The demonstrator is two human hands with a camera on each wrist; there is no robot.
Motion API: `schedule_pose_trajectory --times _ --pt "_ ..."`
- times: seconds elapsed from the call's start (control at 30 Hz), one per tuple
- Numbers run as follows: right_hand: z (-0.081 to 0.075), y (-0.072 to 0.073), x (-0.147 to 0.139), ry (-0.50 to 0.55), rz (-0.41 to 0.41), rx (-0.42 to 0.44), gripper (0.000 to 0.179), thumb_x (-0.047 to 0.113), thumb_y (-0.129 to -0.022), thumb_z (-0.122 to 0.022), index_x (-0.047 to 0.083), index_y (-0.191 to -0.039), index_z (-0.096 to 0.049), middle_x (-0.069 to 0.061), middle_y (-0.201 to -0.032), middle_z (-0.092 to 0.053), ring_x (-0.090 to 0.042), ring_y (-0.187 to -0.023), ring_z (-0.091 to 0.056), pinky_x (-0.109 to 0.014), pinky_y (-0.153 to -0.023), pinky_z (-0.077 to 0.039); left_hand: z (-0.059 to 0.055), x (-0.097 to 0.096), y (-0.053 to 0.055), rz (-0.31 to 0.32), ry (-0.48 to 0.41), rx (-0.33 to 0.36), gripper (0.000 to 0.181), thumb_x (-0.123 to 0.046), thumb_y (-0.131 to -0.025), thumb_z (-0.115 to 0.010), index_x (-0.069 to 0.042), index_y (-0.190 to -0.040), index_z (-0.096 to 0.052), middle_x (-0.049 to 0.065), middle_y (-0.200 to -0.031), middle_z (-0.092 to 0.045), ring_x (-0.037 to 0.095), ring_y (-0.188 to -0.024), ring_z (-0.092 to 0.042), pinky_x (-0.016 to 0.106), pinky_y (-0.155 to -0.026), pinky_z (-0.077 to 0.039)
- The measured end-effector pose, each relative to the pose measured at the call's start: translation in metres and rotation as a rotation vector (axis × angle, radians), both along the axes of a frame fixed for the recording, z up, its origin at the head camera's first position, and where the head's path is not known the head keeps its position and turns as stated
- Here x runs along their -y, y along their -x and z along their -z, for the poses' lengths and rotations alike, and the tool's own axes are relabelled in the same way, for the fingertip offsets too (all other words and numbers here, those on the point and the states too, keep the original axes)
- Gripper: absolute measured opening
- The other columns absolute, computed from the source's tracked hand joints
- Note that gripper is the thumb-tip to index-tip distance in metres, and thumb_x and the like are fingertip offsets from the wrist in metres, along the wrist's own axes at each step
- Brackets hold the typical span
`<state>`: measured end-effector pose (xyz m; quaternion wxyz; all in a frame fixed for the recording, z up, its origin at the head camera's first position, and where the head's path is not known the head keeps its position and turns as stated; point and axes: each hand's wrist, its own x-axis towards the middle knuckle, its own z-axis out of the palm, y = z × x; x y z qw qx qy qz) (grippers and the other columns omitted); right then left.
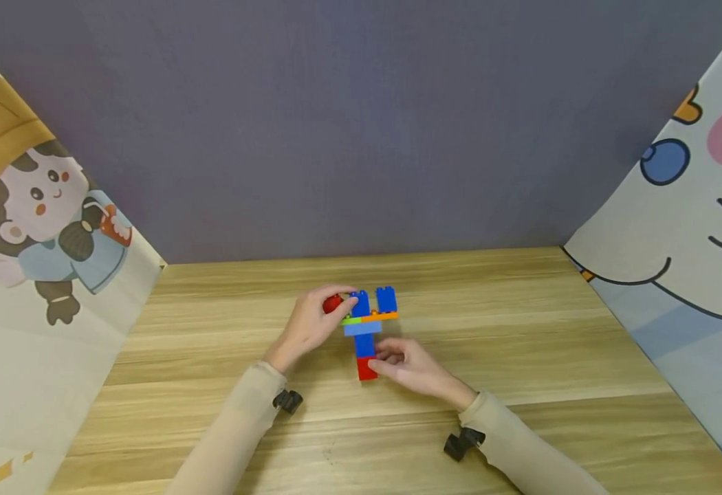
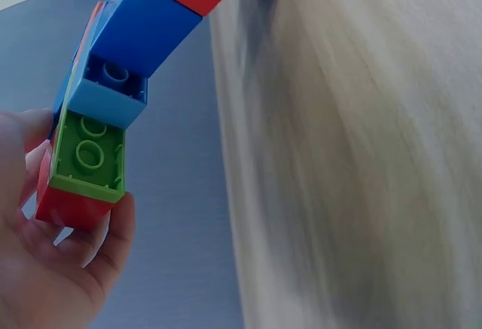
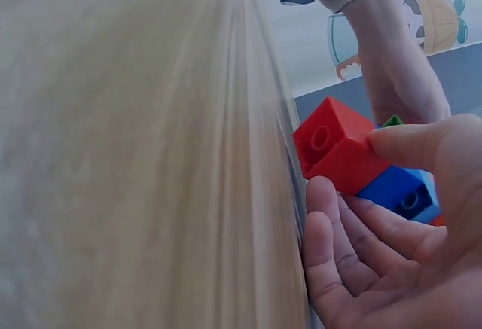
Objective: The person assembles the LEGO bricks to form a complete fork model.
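A toy brick structure of joined pieces is held between my two hands. At its near end is a red brick (image 1: 366,368), followed by a blue brick (image 1: 364,345) and a light blue brick (image 1: 362,328). Beyond these run a green plate (image 2: 89,152) and an orange plate (image 1: 381,317). Two blue bricks rise from the plates, the right one (image 1: 386,299) standing free of fingers. My left hand (image 1: 308,320) grips the structure's left end, around another red brick (image 2: 75,208). My right hand (image 1: 419,368) pinches the near red brick between thumb and fingers; its hollow underside shows in the right wrist view.
A wood-grain table (image 1: 212,302) lies under both hands. Behind it stands a grey-purple panel (image 1: 361,137), with cartoon-printed panels at the left (image 1: 51,275) and right (image 1: 707,240). Dark wrist devices are worn on both sleeves.
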<state>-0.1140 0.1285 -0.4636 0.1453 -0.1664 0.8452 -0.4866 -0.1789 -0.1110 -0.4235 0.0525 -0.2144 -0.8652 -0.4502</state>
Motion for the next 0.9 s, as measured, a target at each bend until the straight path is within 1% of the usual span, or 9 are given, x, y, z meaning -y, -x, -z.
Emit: schedule_pose_trajectory --times 0.1,0.23,0.27,0.37,0.5,0.7,0.83,0.9 --pt "0.001 0.000 -0.001 -0.009 0.002 0.008 0.045 0.031 -0.102 -0.070 -0.004 -0.130 -0.070 -0.012 -0.116 -0.075 -0.019 -0.100 -0.069 -0.027 -0.086 -0.058 0.005 -0.003 0.005 -0.007 0.008 -0.002 0.032 -0.033 -0.104 -0.070 -0.016 -0.131 -0.077 0.005 -0.126 -0.077 0.016 -0.092 -0.068 0.024 -0.074 -0.057" --pt "0.002 0.001 -0.002 -0.021 0.004 0.011 0.045 0.031 -0.103 -0.069 -0.004 -0.131 -0.069 -0.012 -0.117 -0.075 -0.019 -0.101 -0.069 -0.027 -0.086 -0.059 0.010 -0.008 0.008 -0.010 0.006 -0.002 0.031 -0.032 -0.104 -0.070 -0.017 -0.130 -0.077 0.005 -0.126 -0.077 0.018 -0.096 -0.069 0.026 -0.077 -0.058" --pt "0.002 0.001 -0.002 -0.022 0.006 0.012 0.045 0.031 -0.103 -0.069 -0.005 -0.130 -0.069 -0.012 -0.116 -0.075 -0.019 -0.100 -0.069 -0.027 -0.086 -0.059 0.010 -0.008 0.009 -0.009 0.002 0.005 0.031 -0.032 -0.104 -0.070 -0.017 -0.130 -0.077 0.005 -0.126 -0.076 0.019 -0.095 -0.069 0.027 -0.076 -0.059" --pt "0.002 0.001 -0.003 -0.027 0.011 0.012 0.045 0.030 -0.103 -0.070 -0.006 -0.130 -0.069 -0.012 -0.116 -0.075 -0.019 -0.099 -0.069 -0.027 -0.084 -0.059 0.010 -0.011 0.010 -0.010 -0.004 0.024 0.031 -0.033 -0.105 -0.070 -0.016 -0.130 -0.077 0.005 -0.129 -0.076 0.021 -0.103 -0.071 0.032 -0.084 -0.062" --pt "0.001 0.002 -0.003 -0.027 0.024 0.009 0.045 0.030 -0.102 -0.070 -0.006 -0.130 -0.069 -0.012 -0.116 -0.075 -0.018 -0.098 -0.069 -0.025 -0.082 -0.059 0.013 -0.013 0.013 -0.005 -0.012 0.058 0.033 -0.033 -0.106 -0.068 -0.014 -0.131 -0.076 0.004 -0.133 -0.075 0.023 -0.111 -0.071 0.038 -0.094 -0.062" --pt "0.001 0.001 -0.004 -0.025 0.038 0.001 0.045 0.029 -0.101 -0.073 -0.005 -0.130 -0.071 -0.012 -0.114 -0.076 -0.016 -0.095 -0.070 -0.024 -0.080 -0.059 0.019 -0.015 0.017 -0.011 -0.011 0.089 0.031 -0.033 -0.106 -0.067 -0.018 -0.131 -0.076 0.004 -0.134 -0.075 0.023 -0.111 -0.071 0.040 -0.095 -0.062" --pt "0.001 0.001 -0.004 -0.026 0.056 -0.009 0.045 0.029 -0.100 -0.074 -0.005 -0.130 -0.072 -0.013 -0.114 -0.077 -0.016 -0.093 -0.070 -0.023 -0.077 -0.058 0.023 -0.016 0.020 -0.009 0.022 0.092 0.034 -0.034 -0.107 -0.065 -0.014 -0.133 -0.075 0.006 -0.133 -0.075 0.025 -0.113 -0.071 0.042 -0.096 -0.061" --pt "0.002 0.000 -0.004 -0.027 0.067 -0.016 0.045 0.029 -0.100 -0.075 -0.005 -0.129 -0.072 -0.014 -0.115 -0.078 -0.015 -0.092 -0.070 -0.023 -0.075 -0.058 0.024 -0.016 0.022 -0.003 0.043 0.093 0.036 -0.035 -0.107 -0.064 -0.012 -0.134 -0.074 0.007 -0.134 -0.074 0.026 -0.116 -0.070 0.045 -0.100 -0.060"
